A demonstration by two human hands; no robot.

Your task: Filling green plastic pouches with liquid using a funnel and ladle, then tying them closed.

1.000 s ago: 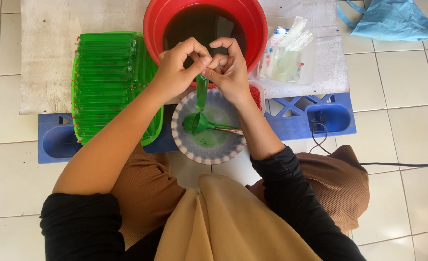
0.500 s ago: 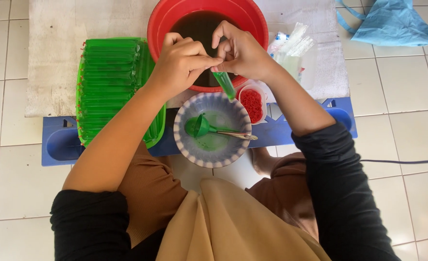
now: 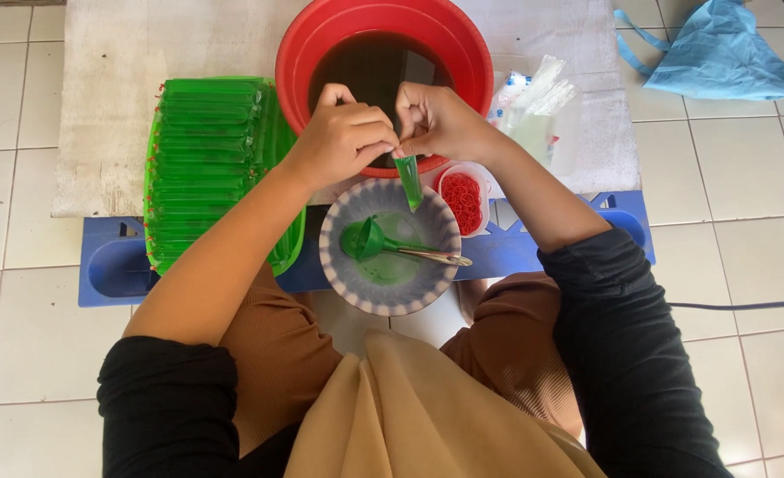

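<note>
Where hands [image 3: 392, 133] meet: green pouch [image 3: 409, 181] just below.

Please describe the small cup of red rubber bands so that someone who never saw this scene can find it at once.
Find the big red basin of dark liquid. At its near right edge, beside the grey bowl holding a green funnel, stands the small white cup of red rubber bands. No other container holds red loops.

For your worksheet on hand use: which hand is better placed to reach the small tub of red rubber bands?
Probably the right hand. Both hands pinch the top of the green packet, but the tub of red rubber bands sits directly below the right hand, farther from the left hand.
</note>
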